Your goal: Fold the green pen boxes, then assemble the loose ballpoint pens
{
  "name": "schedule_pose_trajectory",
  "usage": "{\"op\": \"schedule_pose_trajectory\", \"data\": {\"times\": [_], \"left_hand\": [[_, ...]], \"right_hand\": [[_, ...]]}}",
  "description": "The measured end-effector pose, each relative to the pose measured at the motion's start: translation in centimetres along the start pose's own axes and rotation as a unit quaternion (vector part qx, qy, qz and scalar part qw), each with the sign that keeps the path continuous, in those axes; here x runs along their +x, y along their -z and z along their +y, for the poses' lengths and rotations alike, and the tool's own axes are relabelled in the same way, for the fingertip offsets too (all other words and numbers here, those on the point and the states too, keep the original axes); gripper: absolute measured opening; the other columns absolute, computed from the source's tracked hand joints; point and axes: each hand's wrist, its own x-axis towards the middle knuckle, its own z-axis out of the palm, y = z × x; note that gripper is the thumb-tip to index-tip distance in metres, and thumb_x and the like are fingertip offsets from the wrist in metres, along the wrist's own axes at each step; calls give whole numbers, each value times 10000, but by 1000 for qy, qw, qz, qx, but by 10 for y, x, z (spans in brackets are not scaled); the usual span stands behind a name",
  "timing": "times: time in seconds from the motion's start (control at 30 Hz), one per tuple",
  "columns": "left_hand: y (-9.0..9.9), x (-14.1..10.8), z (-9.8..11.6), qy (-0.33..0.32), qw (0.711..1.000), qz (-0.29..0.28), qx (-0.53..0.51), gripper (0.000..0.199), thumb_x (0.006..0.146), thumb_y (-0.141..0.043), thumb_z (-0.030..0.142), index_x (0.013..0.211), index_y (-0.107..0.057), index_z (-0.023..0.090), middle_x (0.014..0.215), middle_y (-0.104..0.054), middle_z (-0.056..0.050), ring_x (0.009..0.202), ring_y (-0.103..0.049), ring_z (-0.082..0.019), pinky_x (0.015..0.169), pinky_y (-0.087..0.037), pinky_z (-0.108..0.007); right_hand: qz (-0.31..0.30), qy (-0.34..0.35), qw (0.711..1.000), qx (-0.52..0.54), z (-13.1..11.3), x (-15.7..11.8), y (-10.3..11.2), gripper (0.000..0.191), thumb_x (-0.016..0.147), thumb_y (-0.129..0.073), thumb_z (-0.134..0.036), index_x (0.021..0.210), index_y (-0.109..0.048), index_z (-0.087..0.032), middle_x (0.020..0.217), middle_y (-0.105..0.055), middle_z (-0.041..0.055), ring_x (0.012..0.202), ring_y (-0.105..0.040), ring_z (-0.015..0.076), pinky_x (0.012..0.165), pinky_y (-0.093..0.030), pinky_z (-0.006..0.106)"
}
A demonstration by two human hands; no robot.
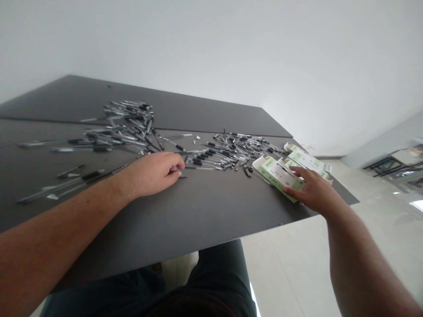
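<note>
Right hand (313,190) half-open, we touch a green-white cardboard box (275,172)
Likely light, crushable: grip its sides; left of it, our left hand (153,175) curls, hold unclear.

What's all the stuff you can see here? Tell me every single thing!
Table: one, dark grey, in the middle
Pens and pen parts: too many to count, clear and black, scattered over the table
Boxes: at least two, green and white, table's right end
Wall: white, behind
Floor: pale tiles, below
Furniture: count unclear, pale top, dark legs, far right
Trousers: one pair, dark, under the table edge
Left hand: one, bare, among the pens
Right hand: one, bare, at the boxes
</note>
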Motion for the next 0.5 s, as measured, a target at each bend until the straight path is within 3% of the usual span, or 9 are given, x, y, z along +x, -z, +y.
{"op": "schedule_pose_trajectory", "data": {"times": [0.17, 0.33, 0.5], "left_hand": [[1, 0, -1, 3, 1000, -7, 2, 305, 992, -554, 442, 1117, -763, 257, 1047, -823, -110, 979, -806, -335, 937, -588, -461], [1, -1, -2, 3, 1000, 0, -10, 273, 986, -589, 424, 1094, -778, 260, 1072, -833, -105, 992, -807, -328, 953, -596, -453], [-2, -2, -3, -16, 1000, 16, -19, 228, 1012, -608, 388, 1066, -786, 256, 1042, -831, -100, 970, -798, -318, 922, -592, -448]], "right_hand": [[-2, -26, 1000, -13, 1, -5, -2, 1036, 943, -861, -777, 1807, -711, -224, 1727, -724, 291, 1516, -756, 558, 1258, -645, 706], [12, -46, 999, -13, 4, -7, -1, 902, 961, -837, -795, 1702, -819, -281, 1676, -766, 257, 1441, -799, 553, 1215, -670, 709], [44, -49, 998, 22, 18, -2, -3, 865, 978, -767, -839, 1603, -867, -249, 1527, -860, 265, 1375, -843, 571, 1171, -686, 782]]}}
